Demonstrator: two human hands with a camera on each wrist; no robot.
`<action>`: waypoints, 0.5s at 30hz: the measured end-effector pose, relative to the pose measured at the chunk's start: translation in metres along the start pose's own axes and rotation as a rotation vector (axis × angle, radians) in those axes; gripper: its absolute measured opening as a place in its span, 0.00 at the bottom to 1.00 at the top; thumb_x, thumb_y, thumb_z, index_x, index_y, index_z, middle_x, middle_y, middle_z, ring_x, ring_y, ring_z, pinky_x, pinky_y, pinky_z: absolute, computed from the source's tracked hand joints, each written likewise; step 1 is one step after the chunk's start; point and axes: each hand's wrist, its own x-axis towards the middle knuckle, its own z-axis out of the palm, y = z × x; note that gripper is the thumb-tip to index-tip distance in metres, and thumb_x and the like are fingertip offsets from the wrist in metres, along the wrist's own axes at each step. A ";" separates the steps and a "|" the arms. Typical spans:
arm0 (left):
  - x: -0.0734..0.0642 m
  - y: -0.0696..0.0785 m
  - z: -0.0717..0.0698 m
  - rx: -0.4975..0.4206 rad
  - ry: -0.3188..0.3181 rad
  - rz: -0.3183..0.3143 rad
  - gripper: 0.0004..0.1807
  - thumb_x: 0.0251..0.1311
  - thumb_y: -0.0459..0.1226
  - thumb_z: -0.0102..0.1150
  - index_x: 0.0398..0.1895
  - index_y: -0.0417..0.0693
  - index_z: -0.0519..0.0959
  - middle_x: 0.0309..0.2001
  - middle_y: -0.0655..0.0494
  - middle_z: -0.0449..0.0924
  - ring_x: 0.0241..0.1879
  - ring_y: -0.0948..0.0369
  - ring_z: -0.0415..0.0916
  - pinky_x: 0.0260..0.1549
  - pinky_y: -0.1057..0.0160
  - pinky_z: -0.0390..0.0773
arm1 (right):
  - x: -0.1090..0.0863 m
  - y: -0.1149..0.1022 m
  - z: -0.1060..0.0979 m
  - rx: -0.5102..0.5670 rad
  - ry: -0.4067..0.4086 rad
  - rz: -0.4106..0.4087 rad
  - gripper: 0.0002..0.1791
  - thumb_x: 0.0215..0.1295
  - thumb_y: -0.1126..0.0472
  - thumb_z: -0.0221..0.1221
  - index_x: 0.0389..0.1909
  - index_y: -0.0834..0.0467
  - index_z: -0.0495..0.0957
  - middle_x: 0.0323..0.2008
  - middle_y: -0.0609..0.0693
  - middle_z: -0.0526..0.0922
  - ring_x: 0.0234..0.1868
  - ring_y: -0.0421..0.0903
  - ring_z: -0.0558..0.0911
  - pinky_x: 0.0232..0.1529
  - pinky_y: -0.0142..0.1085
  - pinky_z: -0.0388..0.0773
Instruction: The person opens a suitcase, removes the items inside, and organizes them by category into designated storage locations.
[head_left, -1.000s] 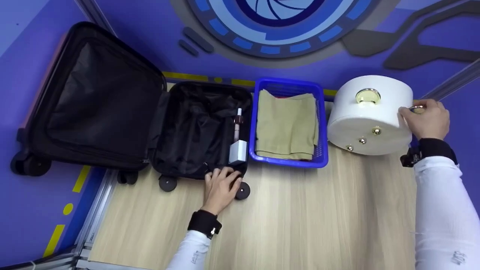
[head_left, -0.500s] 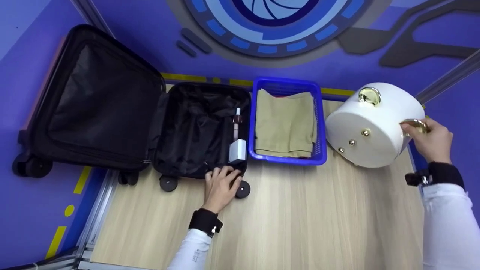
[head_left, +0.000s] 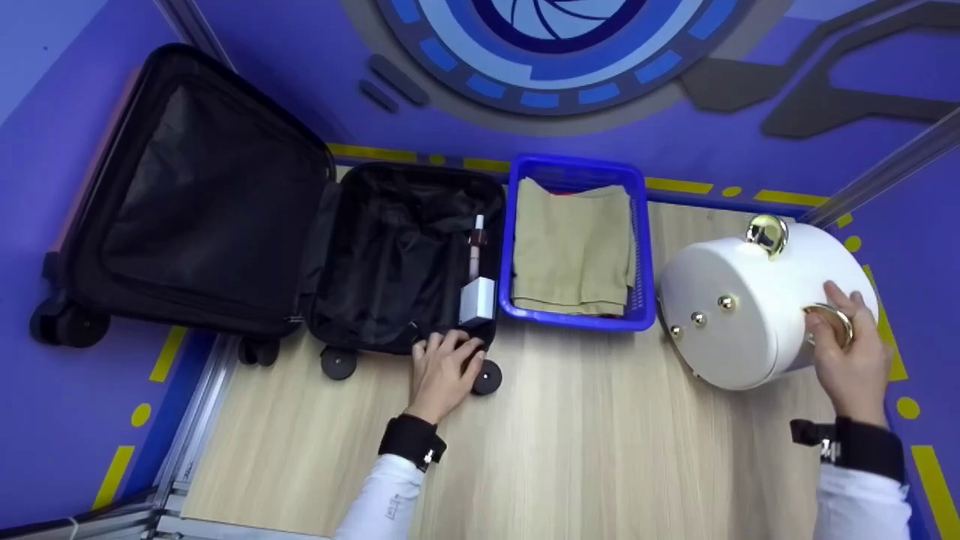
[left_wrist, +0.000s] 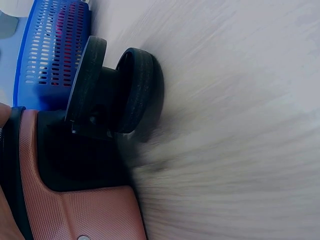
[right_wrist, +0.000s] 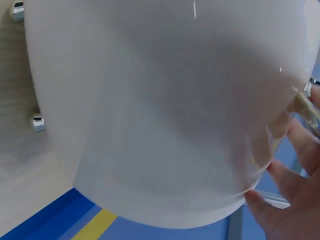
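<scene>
A white drum-shaped box with gold ring handles and gold ball knobs on its round face leans tilted at the right in the head view. My right hand holds it by one ring handle. In the right wrist view, fingertips touch its smooth white side. My left hand rests on the front rim of an open suitcase, fingers lying over the edge. Inside the suitcase lie a small pale box and a slim tube.
A blue basket with folded khaki cloth stands between suitcase and drum box. The suitcase lid leans against the left wall. A suitcase wheel sticks out over the wooden table. Blue panels enclose the back and sides.
My right hand has brought the white drum box toward me and to the right, away from the back wall, and it has turned. My left hand has stayed on the suitcase rim.
</scene>
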 end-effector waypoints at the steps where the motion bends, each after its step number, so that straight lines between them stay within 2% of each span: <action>1: 0.000 0.000 0.000 0.005 -0.004 -0.002 0.19 0.74 0.50 0.55 0.57 0.54 0.87 0.54 0.54 0.82 0.48 0.50 0.73 0.52 0.43 0.64 | -0.008 -0.001 0.001 -0.006 0.024 -0.007 0.27 0.74 0.58 0.60 0.72 0.50 0.73 0.72 0.39 0.74 0.78 0.33 0.57 0.77 0.30 0.48; 8: 0.000 0.000 0.000 0.012 0.005 0.005 0.20 0.74 0.51 0.54 0.57 0.55 0.87 0.54 0.56 0.82 0.48 0.51 0.73 0.52 0.44 0.64 | -0.057 -0.007 0.010 -0.090 0.175 -0.054 0.24 0.72 0.60 0.62 0.68 0.56 0.77 0.69 0.45 0.77 0.78 0.42 0.63 0.77 0.35 0.55; 12: 0.000 0.000 0.000 0.004 0.021 0.007 0.19 0.73 0.50 0.56 0.56 0.54 0.87 0.53 0.55 0.82 0.48 0.51 0.72 0.52 0.44 0.63 | -0.078 -0.009 0.013 -0.087 0.192 -0.078 0.22 0.72 0.63 0.63 0.64 0.62 0.77 0.69 0.49 0.77 0.78 0.47 0.63 0.78 0.40 0.53; 15: 0.000 0.001 0.001 -0.003 0.023 0.008 0.18 0.73 0.49 0.57 0.56 0.54 0.87 0.53 0.55 0.82 0.48 0.51 0.73 0.52 0.44 0.63 | -0.089 -0.011 0.011 -0.090 0.186 -0.081 0.20 0.72 0.63 0.62 0.62 0.64 0.77 0.69 0.50 0.77 0.79 0.47 0.62 0.79 0.40 0.52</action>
